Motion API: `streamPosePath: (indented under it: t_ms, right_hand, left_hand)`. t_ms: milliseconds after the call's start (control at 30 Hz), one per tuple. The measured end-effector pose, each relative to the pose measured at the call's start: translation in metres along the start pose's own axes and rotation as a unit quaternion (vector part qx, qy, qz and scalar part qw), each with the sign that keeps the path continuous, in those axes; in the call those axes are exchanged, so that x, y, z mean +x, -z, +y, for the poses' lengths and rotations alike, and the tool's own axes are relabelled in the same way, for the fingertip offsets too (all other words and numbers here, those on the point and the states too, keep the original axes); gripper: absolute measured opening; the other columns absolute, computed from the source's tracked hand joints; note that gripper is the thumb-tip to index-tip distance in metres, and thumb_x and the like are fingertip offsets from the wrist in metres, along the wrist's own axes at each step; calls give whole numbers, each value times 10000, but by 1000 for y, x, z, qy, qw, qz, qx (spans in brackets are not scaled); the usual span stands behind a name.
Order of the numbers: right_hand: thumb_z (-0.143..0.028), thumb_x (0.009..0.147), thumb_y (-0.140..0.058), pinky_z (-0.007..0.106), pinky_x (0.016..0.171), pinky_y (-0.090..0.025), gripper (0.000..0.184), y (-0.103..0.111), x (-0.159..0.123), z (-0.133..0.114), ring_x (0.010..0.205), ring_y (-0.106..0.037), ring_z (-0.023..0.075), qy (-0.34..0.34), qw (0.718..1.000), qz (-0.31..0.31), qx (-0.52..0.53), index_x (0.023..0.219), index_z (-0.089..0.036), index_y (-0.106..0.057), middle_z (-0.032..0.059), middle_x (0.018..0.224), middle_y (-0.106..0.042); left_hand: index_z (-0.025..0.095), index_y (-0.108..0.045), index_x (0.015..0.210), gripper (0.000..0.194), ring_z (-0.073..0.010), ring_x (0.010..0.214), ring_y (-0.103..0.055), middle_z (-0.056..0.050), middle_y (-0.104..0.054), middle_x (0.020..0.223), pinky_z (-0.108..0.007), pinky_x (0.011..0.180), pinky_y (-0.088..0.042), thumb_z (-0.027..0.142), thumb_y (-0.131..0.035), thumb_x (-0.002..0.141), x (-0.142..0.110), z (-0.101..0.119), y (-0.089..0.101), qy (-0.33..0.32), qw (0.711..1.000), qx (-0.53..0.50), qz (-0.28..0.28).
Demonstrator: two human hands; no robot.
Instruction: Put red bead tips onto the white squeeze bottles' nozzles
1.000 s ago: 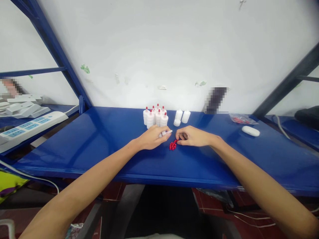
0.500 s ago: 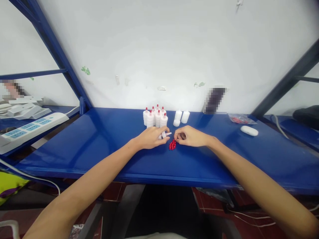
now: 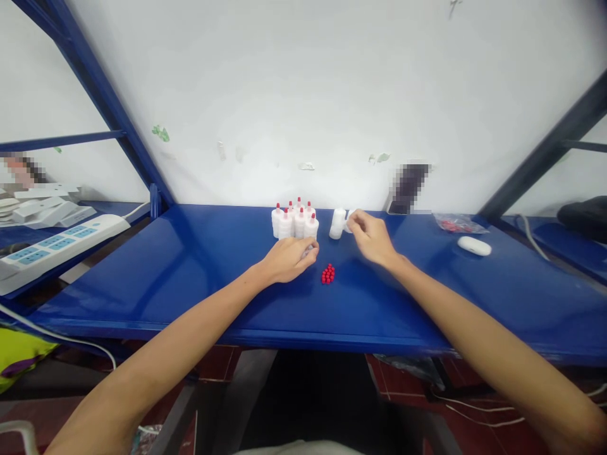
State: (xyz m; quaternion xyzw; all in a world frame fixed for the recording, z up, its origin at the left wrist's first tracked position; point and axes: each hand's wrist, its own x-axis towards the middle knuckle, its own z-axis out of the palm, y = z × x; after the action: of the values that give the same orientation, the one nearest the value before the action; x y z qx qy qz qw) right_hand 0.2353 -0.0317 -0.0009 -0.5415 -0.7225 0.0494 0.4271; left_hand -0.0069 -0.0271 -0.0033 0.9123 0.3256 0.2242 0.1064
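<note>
My left hand (image 3: 291,258) is closed low over the table; a pale bit of a white nozzle cap (image 3: 309,249) shows between thumb and fingers, mostly hidden. Just behind it stands a cluster of several white squeeze bottles (image 3: 298,224) with red-tipped nozzles. My right hand (image 3: 372,237) is at the back, its thumb and fingers pinched on a white bottle (image 3: 349,223) that they partly cover. Left of those fingertips stand white bottles (image 3: 338,222) without red tips. Between my hands, nearer me, lies a small pile of red caps (image 3: 328,274).
On the blue table (image 3: 403,316), a clear bag with red pieces (image 3: 459,224) and a white oval case (image 3: 474,246) lie at the right. A phone (image 3: 408,189) leans on the wall. A power strip (image 3: 64,249) and white boxes (image 3: 52,208) are at the left.
My right hand has moved from the red caps back to the white bottles. My left hand has closed further, so the pointed white nozzle no longer sticks out.
</note>
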Motion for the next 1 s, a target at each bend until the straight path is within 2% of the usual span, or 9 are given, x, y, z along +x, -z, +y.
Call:
streamPosePath:
  t_ms: [100,233,367,467,567,733,1000]
  right_hand:
    - [-290,858,-493,276,609,-327,132,3,12,16,607,-508,156,-50,996,13,-68,776,-202,-549,-4,641,-575]
    - [-292,837,-501,275,613,-336,124,-4,19,20,647,-549,171,-63,992,-14,-106,788,-209,-579,12,693,-635]
    - [-354,858,-511,276,615,-341,182,-11,21,15,667,-577,182,-59,990,-37,-126,857,-212,-624,20,700,-662]
    - [-401,877,-509,274,597,-335,229,-9,20,13,641,-572,177,-65,989,-41,-130,888,-215,-641,15,680,-659]
    - [-400,891,-501,275,596,-340,240,-6,19,13,618,-561,172,-61,990,-25,-126,886,-211,-649,14,675,-657]
    - [-370,894,-509,283,635,-388,214,-10,18,13,622,-576,168,-26,996,-36,-76,904,-203,-643,25,738,-684]
    - [-377,868,-565,272,578,-452,205,-14,17,13,519,-598,140,-38,998,-13,43,944,-192,-610,16,754,-674]
  left_hand:
    - [166,-604,866,261,-176,642,-572,-21,-626,712,-292,622,-371,245,-361,923,0,0,0,-8,1000,15,6]
    - [170,-555,749,222,-165,638,-543,-14,-594,691,-294,627,-389,202,-379,880,0,-2,-3,-25,999,-3,28]
    - [166,-601,960,213,-197,856,-604,-54,-657,934,-332,806,-468,230,-406,904,0,-3,-7,-56,997,-38,48]
    - [177,-569,1116,251,-223,1027,-593,-78,-649,1096,-371,934,-458,265,-417,938,1,0,-7,-62,996,-51,49]
    - [193,-526,1197,281,-230,1129,-561,-80,-626,1199,-384,992,-436,324,-427,969,1,4,-7,-60,995,-68,42]
    - [192,-530,1194,291,-232,1127,-565,-87,-627,1193,-385,984,-446,369,-447,978,-1,3,-7,-62,995,-72,14]
    - [192,-541,1203,307,-228,1123,-570,-89,-629,1188,-373,984,-450,383,-454,979,-1,2,-6,-71,996,-60,6]
